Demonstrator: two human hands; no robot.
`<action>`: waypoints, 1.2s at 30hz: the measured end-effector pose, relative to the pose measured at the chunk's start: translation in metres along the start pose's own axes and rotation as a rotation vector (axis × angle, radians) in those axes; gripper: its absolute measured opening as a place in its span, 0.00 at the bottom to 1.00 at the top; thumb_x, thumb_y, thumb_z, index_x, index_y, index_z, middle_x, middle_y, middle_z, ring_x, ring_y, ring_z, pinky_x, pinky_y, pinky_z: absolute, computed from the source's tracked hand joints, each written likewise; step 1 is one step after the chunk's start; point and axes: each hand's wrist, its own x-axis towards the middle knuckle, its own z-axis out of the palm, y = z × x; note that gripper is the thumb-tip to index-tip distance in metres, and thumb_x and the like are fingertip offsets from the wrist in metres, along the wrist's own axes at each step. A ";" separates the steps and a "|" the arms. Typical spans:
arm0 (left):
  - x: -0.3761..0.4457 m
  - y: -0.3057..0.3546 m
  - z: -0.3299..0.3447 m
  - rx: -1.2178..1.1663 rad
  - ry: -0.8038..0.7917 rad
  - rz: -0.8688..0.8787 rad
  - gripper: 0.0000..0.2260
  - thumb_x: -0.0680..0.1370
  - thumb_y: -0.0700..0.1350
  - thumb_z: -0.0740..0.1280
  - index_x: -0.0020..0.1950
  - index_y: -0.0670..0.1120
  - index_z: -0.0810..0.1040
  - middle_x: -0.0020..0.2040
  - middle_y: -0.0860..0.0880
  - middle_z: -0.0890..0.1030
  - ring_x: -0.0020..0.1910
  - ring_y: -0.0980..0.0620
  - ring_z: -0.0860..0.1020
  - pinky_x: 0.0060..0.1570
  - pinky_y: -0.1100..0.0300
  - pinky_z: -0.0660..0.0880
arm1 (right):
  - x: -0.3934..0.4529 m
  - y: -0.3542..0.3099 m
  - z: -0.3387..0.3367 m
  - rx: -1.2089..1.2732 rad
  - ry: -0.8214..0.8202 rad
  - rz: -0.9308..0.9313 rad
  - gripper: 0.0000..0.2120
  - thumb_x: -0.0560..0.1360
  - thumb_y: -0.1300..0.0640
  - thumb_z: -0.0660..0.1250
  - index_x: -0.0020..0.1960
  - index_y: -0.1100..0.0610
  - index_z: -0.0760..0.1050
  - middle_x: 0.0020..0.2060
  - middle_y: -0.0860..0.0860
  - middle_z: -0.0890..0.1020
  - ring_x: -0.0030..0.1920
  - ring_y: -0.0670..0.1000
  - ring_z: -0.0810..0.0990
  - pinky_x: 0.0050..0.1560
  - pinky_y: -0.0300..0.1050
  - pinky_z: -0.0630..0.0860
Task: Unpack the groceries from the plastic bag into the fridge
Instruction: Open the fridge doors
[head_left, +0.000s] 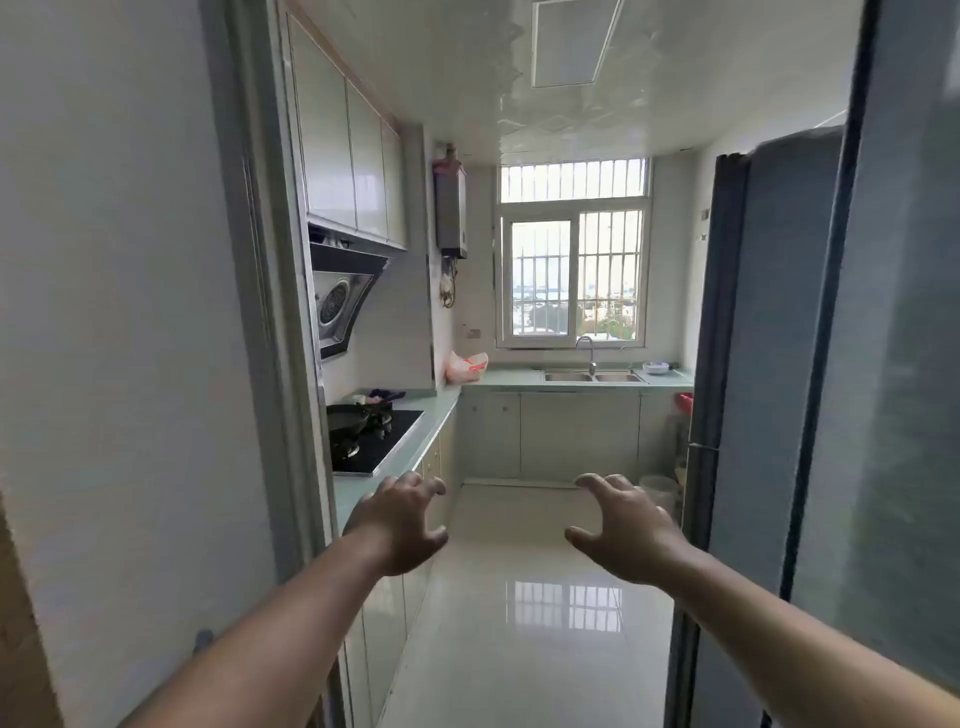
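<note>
While both arms are reaching forward through the kitchen doorway, the left hand (404, 522) and right hand (626, 525) are hovering wide, fingers loosely curled, holding nothing. The plastic bag (466, 366) is sitting at the desk's (519, 378) far left corner; the fridge (748, 338) is standing at right.

glossy pale floor tiles (524, 582), mirror the window. fridge (753, 322) smooth grey, satin sheen. plastic bag (466, 366) thin, crinkled, translucent pinkish. sink (592, 376) and tap (588, 349) shiny metal. hob (387, 439) glossy black glass, pan (347, 415) matt dark. countertop (509, 378) smooth pale green. wall cabinets (348, 156) glossy panels. ceiling (467, 78) glossy embossed panels.
</note>
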 end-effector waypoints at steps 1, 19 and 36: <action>0.000 0.000 0.000 0.000 -0.006 -0.001 0.25 0.77 0.56 0.64 0.72 0.56 0.65 0.73 0.53 0.67 0.71 0.50 0.65 0.66 0.52 0.67 | -0.001 -0.001 0.001 0.008 -0.009 0.002 0.32 0.72 0.39 0.65 0.73 0.44 0.60 0.70 0.47 0.68 0.68 0.52 0.68 0.63 0.51 0.70; 0.220 -0.067 0.089 -0.143 0.033 0.001 0.24 0.76 0.57 0.65 0.71 0.57 0.66 0.71 0.54 0.69 0.70 0.50 0.66 0.65 0.53 0.68 | 0.213 0.024 0.083 0.033 0.057 0.053 0.31 0.73 0.41 0.66 0.73 0.45 0.61 0.71 0.46 0.68 0.69 0.51 0.67 0.66 0.51 0.69; 0.456 -0.115 0.160 -0.210 0.073 0.009 0.23 0.75 0.57 0.64 0.70 0.58 0.67 0.68 0.56 0.70 0.67 0.52 0.67 0.64 0.56 0.67 | 0.471 0.062 0.160 0.062 0.034 0.069 0.31 0.73 0.40 0.65 0.73 0.45 0.61 0.70 0.46 0.67 0.68 0.51 0.68 0.64 0.49 0.70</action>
